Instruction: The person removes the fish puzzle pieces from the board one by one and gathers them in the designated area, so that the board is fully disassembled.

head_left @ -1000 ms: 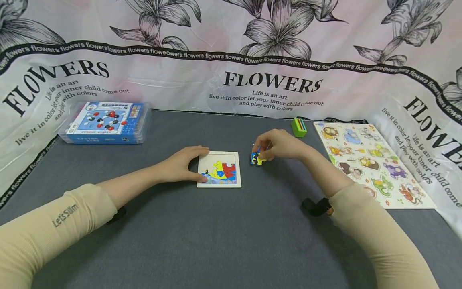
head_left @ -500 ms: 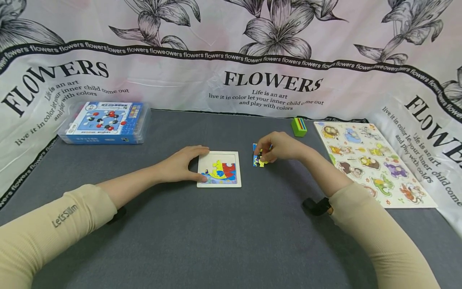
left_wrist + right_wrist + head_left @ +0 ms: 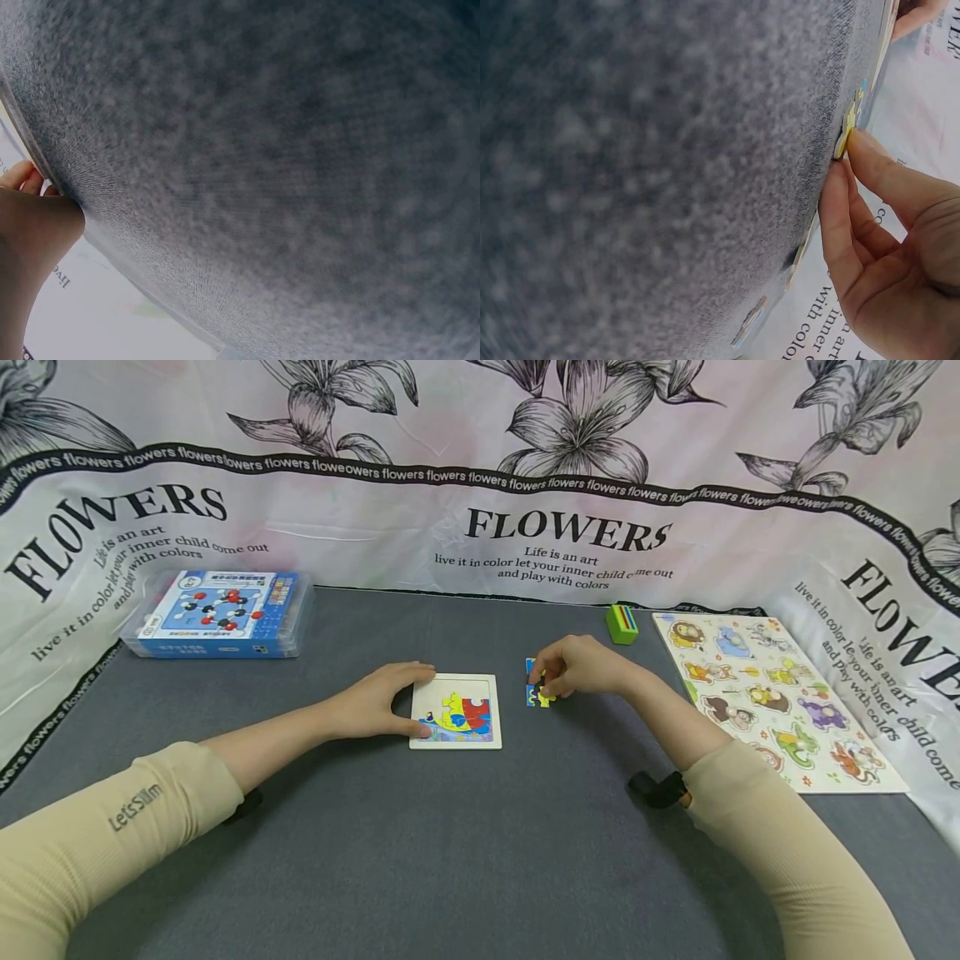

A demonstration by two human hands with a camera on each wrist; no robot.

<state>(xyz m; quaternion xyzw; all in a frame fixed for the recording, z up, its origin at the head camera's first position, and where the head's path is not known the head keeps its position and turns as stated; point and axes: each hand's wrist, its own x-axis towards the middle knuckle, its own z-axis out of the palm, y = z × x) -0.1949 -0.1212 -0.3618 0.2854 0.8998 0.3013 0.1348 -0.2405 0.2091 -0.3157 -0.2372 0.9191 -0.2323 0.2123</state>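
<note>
1. Near the middle of the table (image 3: 480, 860), toward its far edge: a white puzzle tray (image 3: 431, 688), lying flat. Fitted pieces (image 3: 472, 720) in red, yellow and blue occupy its lower part; the upper left part shows bare base.
2. At the tray's left edge: the left hand (image 3: 372, 702), thumb and fingers spread wide, the thumb resting on the near left corner and the fingers at the far left corner.
3. Just beside the tray's right edge, apart from it: loose puzzle pieces (image 3: 543, 701), blue and yellow, on the table. The right hand (image 3: 581, 665) pinches at them, thumb and fingers curled nearly together; the exact number of pieces is hidden.
4. At the table's far left corner: a clear plastic box (image 3: 217, 610) with a blue-and-white label.
5. Near the far edge, right of centre: a green block (image 3: 622, 625) with coloured stripes.
6. Along the right edge: an animal picture board (image 3: 750, 673), flat.
</note>
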